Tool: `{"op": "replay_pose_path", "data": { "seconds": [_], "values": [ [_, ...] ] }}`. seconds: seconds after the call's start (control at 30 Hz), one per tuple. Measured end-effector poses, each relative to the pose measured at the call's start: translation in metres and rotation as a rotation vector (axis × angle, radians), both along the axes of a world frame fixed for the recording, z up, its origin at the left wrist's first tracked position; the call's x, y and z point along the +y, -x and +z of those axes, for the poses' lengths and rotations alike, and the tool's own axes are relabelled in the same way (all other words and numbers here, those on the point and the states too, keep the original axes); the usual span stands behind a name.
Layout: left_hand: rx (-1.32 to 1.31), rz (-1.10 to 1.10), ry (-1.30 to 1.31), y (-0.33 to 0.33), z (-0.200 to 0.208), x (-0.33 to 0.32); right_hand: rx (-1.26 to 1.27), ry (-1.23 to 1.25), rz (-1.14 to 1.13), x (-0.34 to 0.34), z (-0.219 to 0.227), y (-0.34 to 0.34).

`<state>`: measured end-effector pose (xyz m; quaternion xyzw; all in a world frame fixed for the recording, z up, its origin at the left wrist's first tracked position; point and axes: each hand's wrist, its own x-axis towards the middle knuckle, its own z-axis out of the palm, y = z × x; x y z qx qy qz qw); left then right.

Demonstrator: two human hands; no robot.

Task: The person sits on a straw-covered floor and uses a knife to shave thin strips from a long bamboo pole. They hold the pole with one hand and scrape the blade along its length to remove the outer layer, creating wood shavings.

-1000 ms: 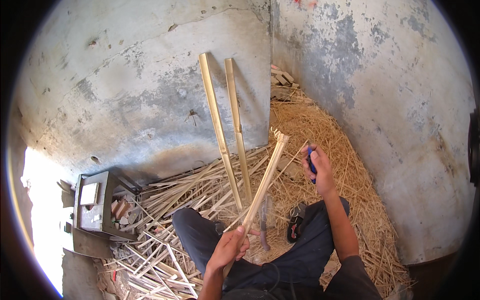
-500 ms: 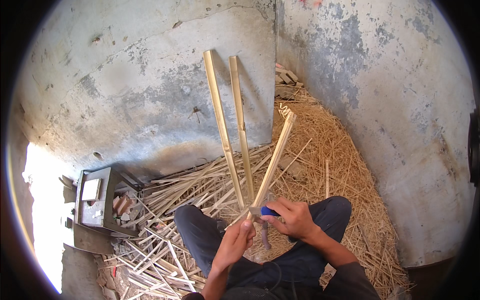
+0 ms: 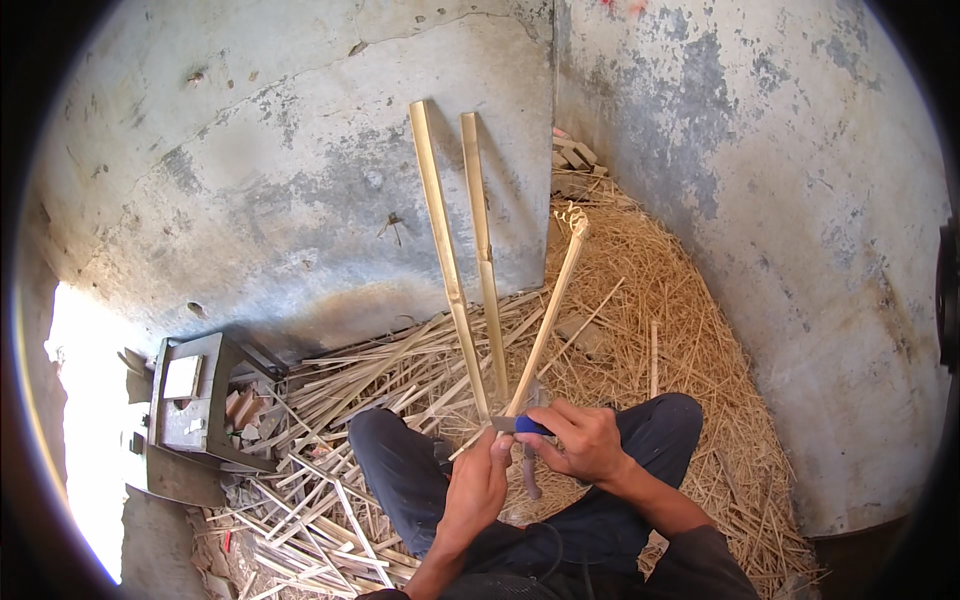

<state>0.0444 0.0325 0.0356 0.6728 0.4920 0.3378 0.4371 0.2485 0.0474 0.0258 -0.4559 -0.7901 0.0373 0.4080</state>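
My left hand [image 3: 476, 487] is closed around the near end of a long pale bamboo strip [image 3: 547, 327], its thumb lying up by the blade. The strip slants away from me to the right, with curled shavings [image 3: 574, 217] clinging to its far tip. In my right hand [image 3: 583, 441] is a knife with a blue handle [image 3: 533, 426]; its short grey blade rests across the strip just beyond my left thumb. Between my legs a brown curved handle-like piece [image 3: 532, 478] shows, and what it belongs to is hidden.
Two bamboo lengths, one taller [image 3: 433, 190] and one shorter [image 3: 477, 190], lean against the wall [image 3: 300, 180]. Split strips [image 3: 330, 520] pile up at my left, fine shavings [image 3: 660, 290] at my right. Near the bright opening stands a worn wooden cabinet [image 3: 190, 400] holding rubble.
The strip has rolled in my grip and shows a narrower side. Both hands have shifted slightly, the knife a little left, and the curls at the far tip sit differently.
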Motion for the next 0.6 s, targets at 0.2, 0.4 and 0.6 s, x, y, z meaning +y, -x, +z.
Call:
{"op": "replay_pose_path", "data": {
  "seconds": [0.2, 0.4, 0.6],
  "values": [
    [0.035, 0.025, 0.023, -0.001, 0.004, -0.003, 0.037, -0.052, -0.09, 0.007, -0.006, -0.004],
    [0.027, 0.003, -0.023, 0.002, -0.01, -0.009, 0.102, -0.043, -0.197, 0.025, 0.012, -0.03],
    [0.045, -0.012, -0.041, 0.0, -0.008, -0.01, 0.134, -0.073, -0.179, 0.027, 0.014, -0.036]
  ]
}}
